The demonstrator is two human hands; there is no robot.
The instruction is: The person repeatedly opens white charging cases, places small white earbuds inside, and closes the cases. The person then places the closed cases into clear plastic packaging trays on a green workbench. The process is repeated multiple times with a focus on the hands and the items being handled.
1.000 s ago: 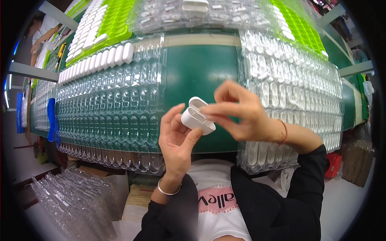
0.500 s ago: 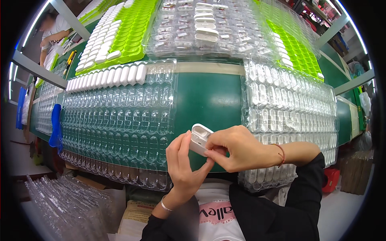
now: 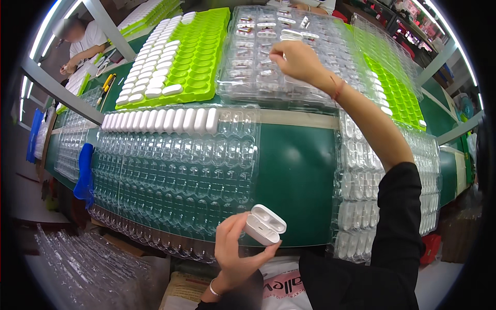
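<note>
A white earbud charging case [image 3: 262, 233] with its lid swung up is pinched between the thumb and fingers of my left hand [image 3: 233, 254], low at the near table edge. Its open inside faces up. My right arm stretches far forward. There, my right hand [image 3: 298, 61] is over a clear plastic tray [image 3: 243, 77] that holds small parts in its pockets, with several open white cases lying on top. The right fingers are curled together. Whatever they may hold is too small or hidden to make out.
On the left lies a clear blister tray [image 3: 175, 170] with a row of white cases [image 3: 170, 120] along its far side. Behind it, a lime-green tray [image 3: 194, 77] holds more white pieces. Filled clear trays [image 3: 361, 186] stand right. A person [image 3: 85, 44] sits far left.
My right hand has left the case and reached forward to the parts tray. The case, still in my left hand, is lower in view. The whole view has shifted.
</note>
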